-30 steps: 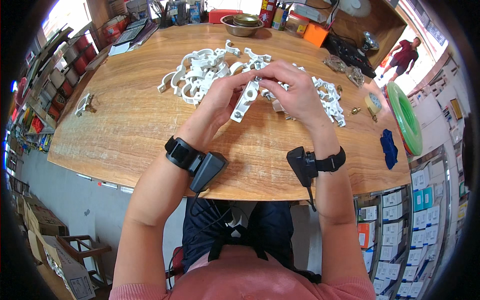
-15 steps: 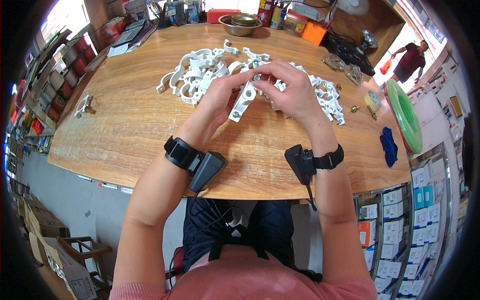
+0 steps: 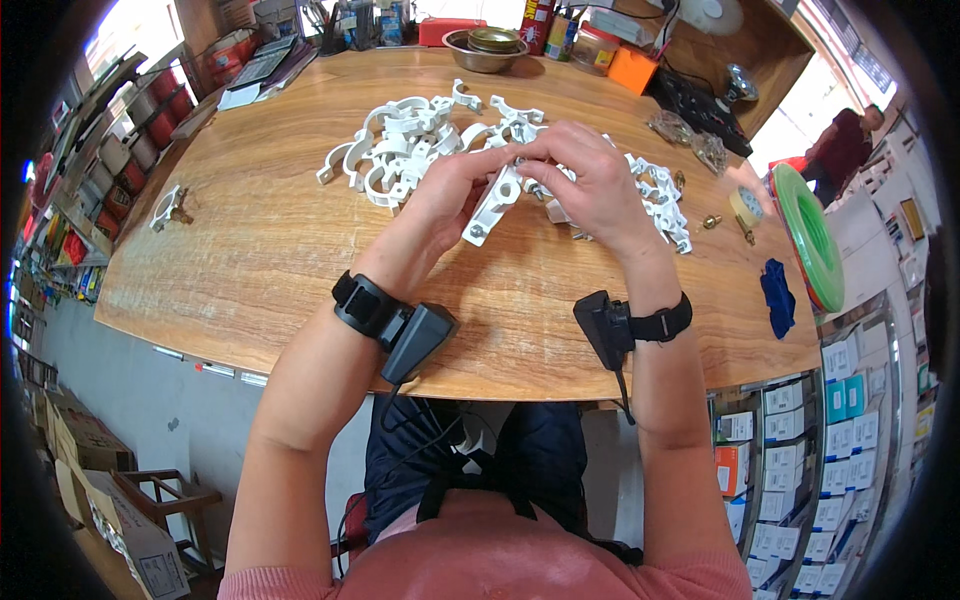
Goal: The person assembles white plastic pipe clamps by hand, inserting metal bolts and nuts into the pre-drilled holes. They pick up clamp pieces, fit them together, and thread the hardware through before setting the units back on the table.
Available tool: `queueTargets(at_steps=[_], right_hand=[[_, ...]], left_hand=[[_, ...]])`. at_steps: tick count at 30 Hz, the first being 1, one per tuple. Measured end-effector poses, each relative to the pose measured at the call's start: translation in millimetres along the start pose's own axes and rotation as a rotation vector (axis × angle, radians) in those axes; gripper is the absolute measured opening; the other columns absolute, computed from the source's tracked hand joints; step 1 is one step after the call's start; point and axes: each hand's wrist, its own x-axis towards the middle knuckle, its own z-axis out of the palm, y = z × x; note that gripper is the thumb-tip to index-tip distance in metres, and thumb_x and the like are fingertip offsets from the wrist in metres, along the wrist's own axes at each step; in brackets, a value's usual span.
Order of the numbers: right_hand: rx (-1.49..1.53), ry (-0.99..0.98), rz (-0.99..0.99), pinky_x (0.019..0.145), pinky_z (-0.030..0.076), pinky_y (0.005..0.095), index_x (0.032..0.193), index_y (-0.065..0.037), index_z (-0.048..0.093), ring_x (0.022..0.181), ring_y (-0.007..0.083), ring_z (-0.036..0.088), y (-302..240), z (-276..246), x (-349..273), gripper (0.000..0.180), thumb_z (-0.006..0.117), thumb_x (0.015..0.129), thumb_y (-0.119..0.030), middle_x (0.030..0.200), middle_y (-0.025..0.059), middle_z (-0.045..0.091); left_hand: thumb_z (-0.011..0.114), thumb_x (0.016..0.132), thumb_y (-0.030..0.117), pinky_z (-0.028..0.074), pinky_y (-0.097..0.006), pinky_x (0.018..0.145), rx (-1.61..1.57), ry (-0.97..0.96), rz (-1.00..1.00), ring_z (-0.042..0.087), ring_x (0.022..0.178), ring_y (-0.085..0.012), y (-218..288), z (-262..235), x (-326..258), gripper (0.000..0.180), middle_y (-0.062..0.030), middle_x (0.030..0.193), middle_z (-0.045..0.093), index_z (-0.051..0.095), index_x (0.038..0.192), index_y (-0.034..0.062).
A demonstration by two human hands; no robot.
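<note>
Over the middle of the table, a white plastic pipe clamp (image 3: 488, 214) hangs tilted between my hands. A round hole shows in its middle and a metal screw at its lower end. My left hand (image 3: 452, 190) grips the clamp from the left. My right hand (image 3: 588, 185) pinches at its upper end, where the fingertips hide whatever small part they hold. Behind my left hand lies a heap of white curved clamp halves (image 3: 410, 125). More small white clamp pieces (image 3: 662, 205) with metal screws lie beyond and right of my right hand.
One clamp ring (image 3: 165, 208) lies apart at the left. To the right are brass fittings (image 3: 711, 221), a tape roll (image 3: 745, 204), a blue cloth (image 3: 777, 298) and a green coil (image 3: 808, 235). Metal bowls (image 3: 484, 50) stand at the back. A person (image 3: 846, 150) is beyond the table.
Both hands keep nearly the same place and hold on the clamp, with the right fingers shifting slightly at its upper end. The person in the background has moved right and lower, behind the green coil.
</note>
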Motion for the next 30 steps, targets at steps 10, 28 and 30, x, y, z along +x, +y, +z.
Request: queueTargets(at_steps=[10,28,30], right_hand=[[-0.029,0.003,-0.044,0.062,0.041,0.0335,0.077,-0.006,0.059,0.07,0.024,0.054,1,1,-1,0.006,0.058,0.072,-0.01,0.072,0.0059,0.056],[0.051,0.033,0.038,0.059,0.041,0.0326,0.077,-0.006,0.06,0.071,0.0239,0.055,4,0,-3,0.014,0.063,0.07,-0.017,0.074,0.0068,0.057],[0.032,0.006,0.047,0.059,0.041,0.0329,0.077,-0.006,0.06,0.071,0.0242,0.054,3,-1,-3,0.014,0.063,0.07,-0.017,0.074,0.0068,0.057]], left_hand=[[0.045,0.086,0.018,0.05,-0.023,0.058,0.053,0.047,-0.006,0.058,0.067,-0.0133,-2,0,1,0.028,-0.0078,0.081,0.059,0.054,0.102,-0.0037],[0.049,0.085,0.02,0.049,-0.023,0.055,0.013,0.036,-0.008,0.057,0.065,-0.0125,0,3,0,0.026,-0.0072,0.078,0.058,0.053,0.099,-0.0016],[0.049,0.085,0.02,0.049,-0.023,0.055,0.0,0.025,0.002,0.057,0.066,-0.0127,-1,2,1,0.025,-0.0075,0.078,0.058,0.053,0.099,-0.0014]])
